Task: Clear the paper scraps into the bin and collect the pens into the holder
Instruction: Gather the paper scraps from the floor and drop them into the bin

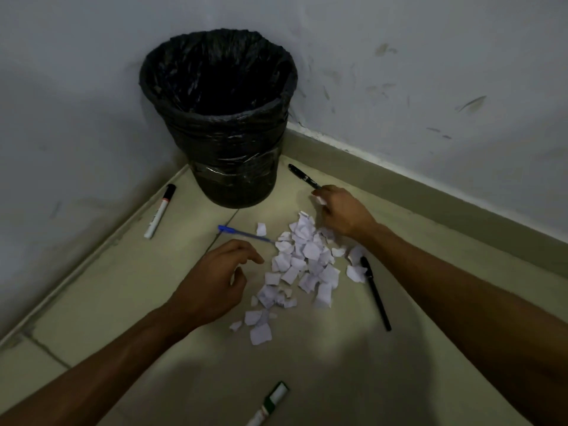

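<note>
1. Bin [218,118] — black, bag-lined, upright in the wall corner.
2. Paper scraps [299,265] — white torn pieces heaped on the floor, just in front of the bin.
3. Pens flat on the floor: black-capped marker [159,211] left of bin, blue pen [242,232] touching the heap, black pen [302,176] right of bin, black pen [375,293] right of heap, green marker [270,402] nearest.

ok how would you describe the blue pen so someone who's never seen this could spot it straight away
Start at the black-lined bin in the corner, then look at the floor in front of it, toward the pile of paper scraps. The blue pen lies there, its tip reaching the pile's left edge, just beyond the left hand. It is the only blue one: the other pens are black, the markers white.
</note>
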### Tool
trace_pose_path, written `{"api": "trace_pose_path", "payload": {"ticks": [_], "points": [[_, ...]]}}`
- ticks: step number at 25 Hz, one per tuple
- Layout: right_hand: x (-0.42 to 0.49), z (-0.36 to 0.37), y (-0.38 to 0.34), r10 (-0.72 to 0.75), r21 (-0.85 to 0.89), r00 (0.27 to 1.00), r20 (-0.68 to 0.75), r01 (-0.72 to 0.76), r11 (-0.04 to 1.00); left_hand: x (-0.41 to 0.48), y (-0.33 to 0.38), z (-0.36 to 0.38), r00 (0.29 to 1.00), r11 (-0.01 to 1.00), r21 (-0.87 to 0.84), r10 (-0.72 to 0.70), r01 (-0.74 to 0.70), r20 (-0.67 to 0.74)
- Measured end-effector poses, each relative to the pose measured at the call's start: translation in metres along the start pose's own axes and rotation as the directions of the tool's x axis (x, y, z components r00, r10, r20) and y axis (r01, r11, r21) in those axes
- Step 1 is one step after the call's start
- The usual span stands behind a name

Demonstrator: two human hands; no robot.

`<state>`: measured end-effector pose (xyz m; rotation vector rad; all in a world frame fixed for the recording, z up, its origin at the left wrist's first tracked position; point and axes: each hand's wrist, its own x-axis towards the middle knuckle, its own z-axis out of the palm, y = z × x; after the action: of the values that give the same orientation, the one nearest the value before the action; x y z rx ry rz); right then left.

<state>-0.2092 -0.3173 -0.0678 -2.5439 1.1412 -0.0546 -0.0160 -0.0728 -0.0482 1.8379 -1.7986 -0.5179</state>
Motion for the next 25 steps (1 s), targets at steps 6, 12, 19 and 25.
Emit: {"api": "trace_pose_path", "payload": {"ticks": [6, 12, 19, 25], "points": [[-0.044, 0.022, -0.037, -0.117, -0.007, 0.956, 0.271, 0.123, 0.992, -0.011, -0.002, -0.005, 0.999, 0.999, -0.02, -0.04, 0.04, -0.011], [-0.114, 0.001, -0.005, 0.104, -0.083, 0.977, 0.185, -0.09, 0.992, -0.019, 0.012, -0.001, 0.997, 0.997, -0.026, -0.077, 0.077, -0.02], [-0.113, -0.004, 0.003, 0.176, -0.267, 0.968, 0.179, -0.124, 0.956, -0.029, 0.018, -0.007, 0.991, 0.992, -0.02, -0.125, 0.125, -0.053], [-0.078, 0.003, -0.018, 0.08, -0.091, 0.95, 0.301, -0.055, 0.994, -0.044, 0.016, -0.018, 0.986, 0.989, -0.007, -0.15, 0.15, -0.071]]}}
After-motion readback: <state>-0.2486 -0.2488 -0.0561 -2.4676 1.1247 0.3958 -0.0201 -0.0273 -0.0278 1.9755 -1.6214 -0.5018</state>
